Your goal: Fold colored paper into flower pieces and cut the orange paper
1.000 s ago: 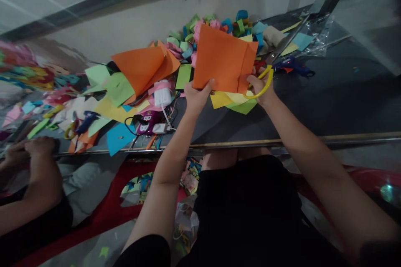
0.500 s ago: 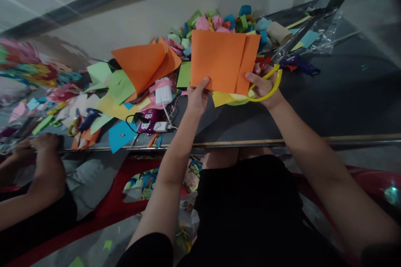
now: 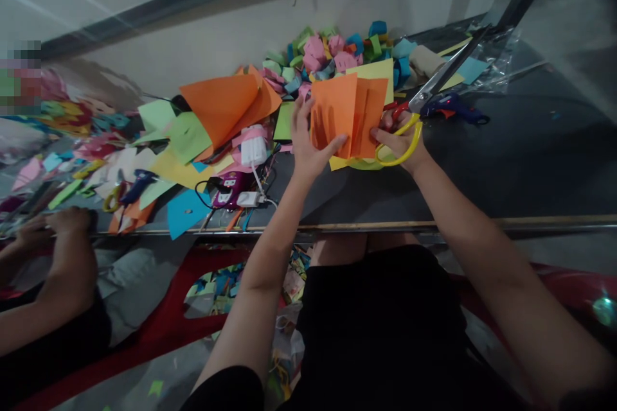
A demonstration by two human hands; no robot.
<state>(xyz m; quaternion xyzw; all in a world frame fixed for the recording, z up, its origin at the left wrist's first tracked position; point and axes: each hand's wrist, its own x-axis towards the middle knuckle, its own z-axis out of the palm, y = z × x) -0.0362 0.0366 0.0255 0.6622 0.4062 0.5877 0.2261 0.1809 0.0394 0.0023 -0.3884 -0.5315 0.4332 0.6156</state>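
My left hand (image 3: 308, 141) pinches a folded orange sheet of paper (image 3: 349, 112) by its left edge, thumb in front and fingers behind. My right hand (image 3: 400, 135) grips the yellow-handled scissors (image 3: 417, 106) and also touches the sheet's lower right corner. The scissor blades point up and to the right, past the paper. The orange sheet stands upright above yellow and green sheets (image 3: 357, 160) lying on the dark table (image 3: 506, 160).
A heap of coloured paper loops (image 3: 337, 54) lies behind the sheet. Another orange sheet (image 3: 226, 103), green and yellow sheets, a white charger (image 3: 251, 148), cables and a blue glue gun (image 3: 453, 106) lie around. Another person's hands (image 3: 53, 225) rest at the far left.
The orange sheet has been folded narrower and lowered toward the table. My left hand has shifted from its bottom edge to its left side. The scissors stay in my right hand.
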